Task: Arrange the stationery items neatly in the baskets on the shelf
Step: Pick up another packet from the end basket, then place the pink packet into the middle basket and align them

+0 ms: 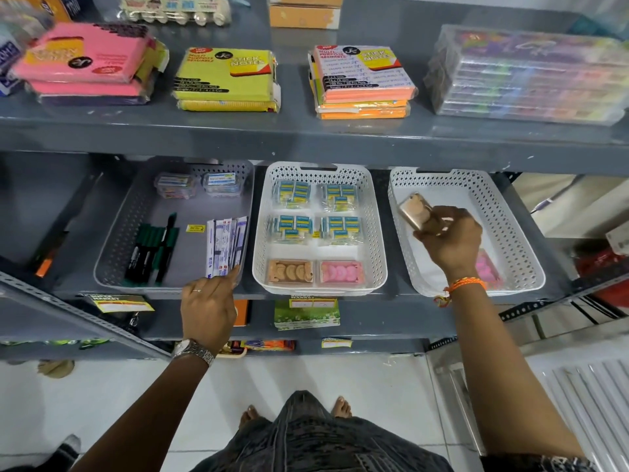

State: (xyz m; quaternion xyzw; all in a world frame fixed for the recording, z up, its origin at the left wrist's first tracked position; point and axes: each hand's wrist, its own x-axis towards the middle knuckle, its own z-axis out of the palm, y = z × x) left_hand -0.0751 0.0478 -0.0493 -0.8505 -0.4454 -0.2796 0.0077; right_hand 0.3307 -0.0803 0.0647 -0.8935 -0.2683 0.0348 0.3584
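The right hand (449, 238) grips a clear box of tan erasers (416, 210) over the right white perforated basket (510, 229) – a pink box (487, 269) lies inside. The left hand (208, 308), curled, touches the grey basket (126, 229) holding green markers (153, 250); yellow "STICK NOTES" pads (226, 80) sit above.

Grey basket (112, 240), two white perforated baskets (374, 233), grey shelf (306, 137).
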